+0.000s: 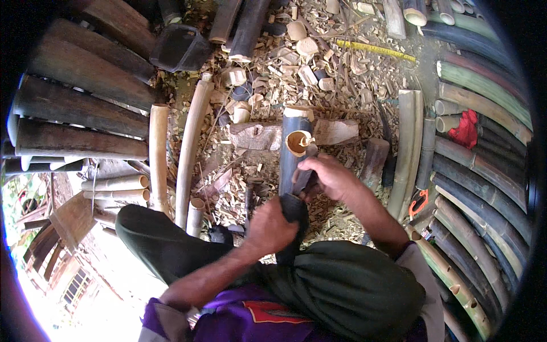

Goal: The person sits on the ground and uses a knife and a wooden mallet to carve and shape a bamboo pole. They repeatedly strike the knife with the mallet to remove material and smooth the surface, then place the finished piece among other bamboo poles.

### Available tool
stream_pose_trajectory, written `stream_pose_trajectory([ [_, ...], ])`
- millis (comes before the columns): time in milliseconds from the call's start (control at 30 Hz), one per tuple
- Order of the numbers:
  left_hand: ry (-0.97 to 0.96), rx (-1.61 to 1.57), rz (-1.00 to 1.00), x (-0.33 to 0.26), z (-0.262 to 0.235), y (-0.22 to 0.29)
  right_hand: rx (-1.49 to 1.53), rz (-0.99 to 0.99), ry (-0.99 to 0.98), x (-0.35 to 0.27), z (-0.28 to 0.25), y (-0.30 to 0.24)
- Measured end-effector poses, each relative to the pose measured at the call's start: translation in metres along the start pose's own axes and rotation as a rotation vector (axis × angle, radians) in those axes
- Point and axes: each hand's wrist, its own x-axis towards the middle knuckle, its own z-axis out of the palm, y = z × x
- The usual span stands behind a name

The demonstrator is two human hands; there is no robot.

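A dark bamboo tube (291, 159) lies lengthwise in front of me, its far end resting on a wooden block (256, 135). A round hole with pale edges (298, 141) is cut in its upper side. My left hand (270, 228) grips the near end of the tube above my knee. My right hand (330, 176) is closed on a knife handle (303, 178), with the blade reaching toward the hole's rim. The blade tip is mostly hidden.
Wood chips and bamboo offcuts (296, 62) cover the ground. Dark bamboo poles (80, 102) are stacked at the left and long poles (484, 171) curve at the right. A red cloth (466, 129), an orange-handled tool (419, 200) and a yellow measuring tape (373, 49) lie nearby.
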Motion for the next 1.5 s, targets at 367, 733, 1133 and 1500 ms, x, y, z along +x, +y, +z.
stream_pose_trajectory([
  [367,0.096,-0.403,-0.120,-0.006,-0.021,-0.057,0.039,-0.097,0.048,0.008,0.060,0.009],
  [733,0.334,1.188,0.524,-0.007,-0.115,0.127,1.187,-0.144,-0.167,0.011,0.067,0.019],
  [1133,0.225,0.221,-0.064,-0.006,-0.126,0.027,0.488,-0.212,-0.071,0.006,0.073,-0.011],
  [1500,-0.002,1.217,0.485,0.019,-0.153,0.134,1.239,-0.225,-0.415,0.031,0.058,0.032],
])
